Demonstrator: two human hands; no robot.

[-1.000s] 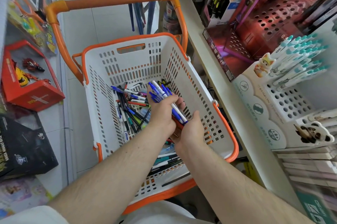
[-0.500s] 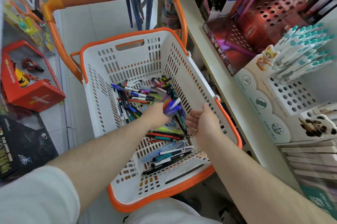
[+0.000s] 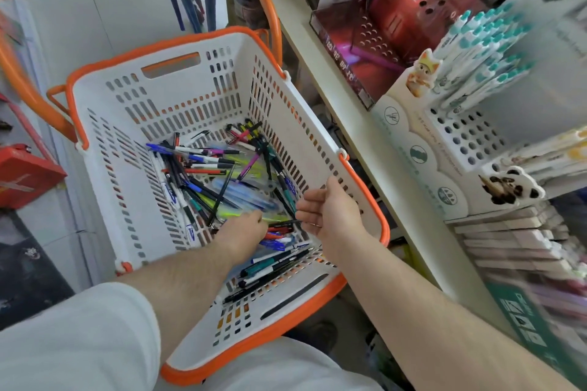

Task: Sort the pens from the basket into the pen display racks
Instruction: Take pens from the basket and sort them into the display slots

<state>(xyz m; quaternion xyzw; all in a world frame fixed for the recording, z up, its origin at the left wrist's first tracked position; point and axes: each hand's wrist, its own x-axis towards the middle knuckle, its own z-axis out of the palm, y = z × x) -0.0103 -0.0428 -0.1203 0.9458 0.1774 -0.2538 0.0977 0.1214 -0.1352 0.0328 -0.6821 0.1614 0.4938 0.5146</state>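
Pens [image 3: 222,180], dozens of them, lie heaped across the floor of the white and orange basket [image 3: 178,95] — plenty left to sort! The left hand [image 3: 243,233] dips fingers-down into the heap at six o'clock; whether its grip has caught a pen, I cannot tell. The right hand [image 3: 330,211] hovers at four o'clock, palm up, fingers relaxed, holding nothing. Out at three o'clock on the shelf, the white display rack [image 3: 457,136] carries teal-capped pens [image 3: 482,50], with many holes unfilled.

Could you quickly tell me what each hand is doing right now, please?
Left hand: reaching down into the pens; fingers hidden, so grip cannot be told.
Right hand: open, holding nothing, hovering over the basket.
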